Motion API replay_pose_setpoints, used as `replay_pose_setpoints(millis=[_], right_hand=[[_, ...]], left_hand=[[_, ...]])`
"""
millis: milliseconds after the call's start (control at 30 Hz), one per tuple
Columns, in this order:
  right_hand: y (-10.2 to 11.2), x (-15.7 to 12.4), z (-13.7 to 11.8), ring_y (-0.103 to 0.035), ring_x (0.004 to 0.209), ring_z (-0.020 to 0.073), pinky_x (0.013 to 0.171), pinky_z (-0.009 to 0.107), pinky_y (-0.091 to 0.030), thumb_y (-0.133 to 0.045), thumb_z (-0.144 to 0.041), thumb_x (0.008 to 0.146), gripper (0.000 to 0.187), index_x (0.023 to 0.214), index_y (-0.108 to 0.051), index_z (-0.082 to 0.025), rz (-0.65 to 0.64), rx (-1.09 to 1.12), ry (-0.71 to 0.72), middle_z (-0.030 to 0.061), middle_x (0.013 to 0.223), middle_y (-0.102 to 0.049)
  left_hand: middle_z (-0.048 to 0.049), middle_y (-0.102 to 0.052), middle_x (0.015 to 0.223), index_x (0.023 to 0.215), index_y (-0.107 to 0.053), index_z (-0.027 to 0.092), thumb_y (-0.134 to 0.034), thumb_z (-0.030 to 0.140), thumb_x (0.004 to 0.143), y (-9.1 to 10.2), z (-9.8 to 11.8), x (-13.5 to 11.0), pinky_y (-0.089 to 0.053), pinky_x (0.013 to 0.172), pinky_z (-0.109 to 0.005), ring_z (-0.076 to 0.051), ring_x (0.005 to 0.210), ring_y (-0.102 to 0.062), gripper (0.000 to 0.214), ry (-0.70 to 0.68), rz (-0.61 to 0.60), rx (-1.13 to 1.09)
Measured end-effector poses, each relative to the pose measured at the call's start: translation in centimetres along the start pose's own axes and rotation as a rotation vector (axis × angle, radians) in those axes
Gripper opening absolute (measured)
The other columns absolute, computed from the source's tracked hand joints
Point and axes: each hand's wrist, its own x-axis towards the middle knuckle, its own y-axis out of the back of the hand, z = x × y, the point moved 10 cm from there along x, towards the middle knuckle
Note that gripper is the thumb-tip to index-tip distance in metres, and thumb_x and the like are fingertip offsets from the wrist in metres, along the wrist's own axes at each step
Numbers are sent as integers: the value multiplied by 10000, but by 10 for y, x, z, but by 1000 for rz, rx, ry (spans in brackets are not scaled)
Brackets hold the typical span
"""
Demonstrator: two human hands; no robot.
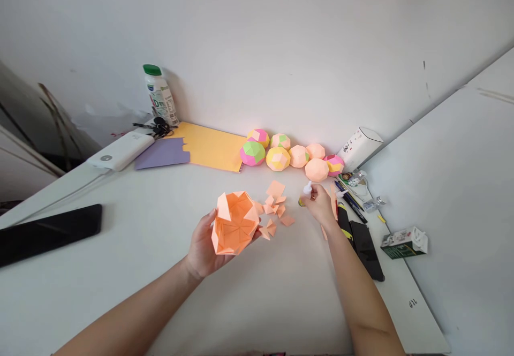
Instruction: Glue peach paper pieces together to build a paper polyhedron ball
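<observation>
Pale wall (257,51) rises behind our white table (273,292). At centre, our left hand (203,246), half-curled, cradles an open orange paper ball (236,225) that hides most of its fingers. Right of centre, our right hand (322,206) pinches a small bottle (307,189), its body largely covered, near orange paper pieces (268,208). One black device (52,233) is cut off at the left edge.

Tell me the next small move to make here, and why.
Probably bring the small white-tipped bottle across to the hollow peach paper ball: the right hand has its fingers on the bottle, and the left hand holds the ball with its open side and pointed flaps exposed.
</observation>
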Motion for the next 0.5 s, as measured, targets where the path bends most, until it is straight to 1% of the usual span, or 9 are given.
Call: replay_pose_setpoints(millis=[100,167,267,400,500], right_hand=[[-3,6,17,-610,865,220,775,366,-484,-587,-303,649,371,980,-493,-163,18,-44,-46,85,989,-618],[-2,6,20,-604,865,221,757,354,-477,-597,-310,638,386,977,-472,-173,13,-73,-64,81,988,-608],[-2,3,19,-591,848,225,722,341,-465,-624,-312,612,399,951,-453,-189,-14,-122,-92,59,937,-595],[-2,-1,16,-580,803,221,669,321,-452,-628,-350,627,398,939,-433,-199,-54,-167,-124,35,879,-572],[-1,-2,15,-580,781,213,637,302,-445,-628,-373,645,389,932,-430,-200,-75,-191,-134,29,861,-563]], left_hand=[[-154,-704,1013,1099,-653,129,-565,469,787,-7,3,-1,-471,936,-454,-317,989,-642,470,-37,-54,86],[-159,-691,1050,1121,-645,126,-565,459,794,-13,3,-2,-462,936,-459,-325,1003,-629,473,-55,-108,147],[-158,-677,1061,1169,-619,121,-561,466,799,-21,-2,-4,-415,975,-484,-352,1035,-607,509,-39,-198,238],[-168,-650,1127,1208,-590,125,-577,503,780,-20,-10,-5,-349,1027,-494,-392,1138,-542,572,11,-239,324],[-161,-635,1172,1202,-595,139,-579,507,780,-18,-11,-5,-354,1024,-482,-390,1164,-526,560,12,-245,343]])
